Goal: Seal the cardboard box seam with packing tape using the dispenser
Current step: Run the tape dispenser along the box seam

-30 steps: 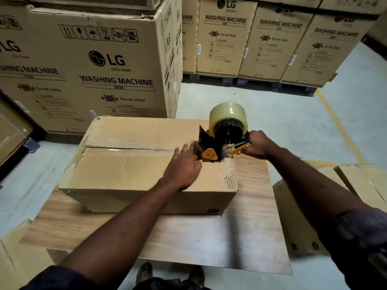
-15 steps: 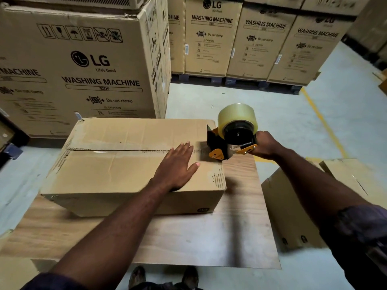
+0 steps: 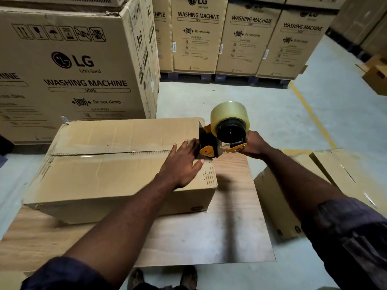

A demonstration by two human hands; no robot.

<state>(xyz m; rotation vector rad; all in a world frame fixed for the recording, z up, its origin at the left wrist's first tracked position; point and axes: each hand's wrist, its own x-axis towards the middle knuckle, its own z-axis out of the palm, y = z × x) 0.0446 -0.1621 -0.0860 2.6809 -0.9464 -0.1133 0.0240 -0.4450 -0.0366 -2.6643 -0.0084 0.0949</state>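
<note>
A closed brown cardboard box (image 3: 100, 181) lies on a wooden board (image 3: 219, 237). Its top seam (image 3: 109, 153) runs left to right and shines with clear tape along it. My left hand (image 3: 182, 164) lies flat, fingers spread, on the box top near the right end of the seam. My right hand (image 3: 254, 146) grips the handle of a black and orange tape dispenser (image 3: 217, 143) carrying a large clear tape roll (image 3: 229, 115). The dispenser's front sits at the box's right top edge, just past my left fingertips.
Tall washing machine cartons (image 3: 69, 68) stand close behind the box on the left, and more (image 3: 236, 36) on pallets at the back. Flattened cartons (image 3: 335, 185) lie on the floor to the right. A yellow floor line (image 3: 310, 114) runs at right. My shoes (image 3: 163, 277) show below.
The dispenser has travelled right along the seam to the box's right edge. My left hand followed it rightward, staying flat on the top. The camera shifted a little.
</note>
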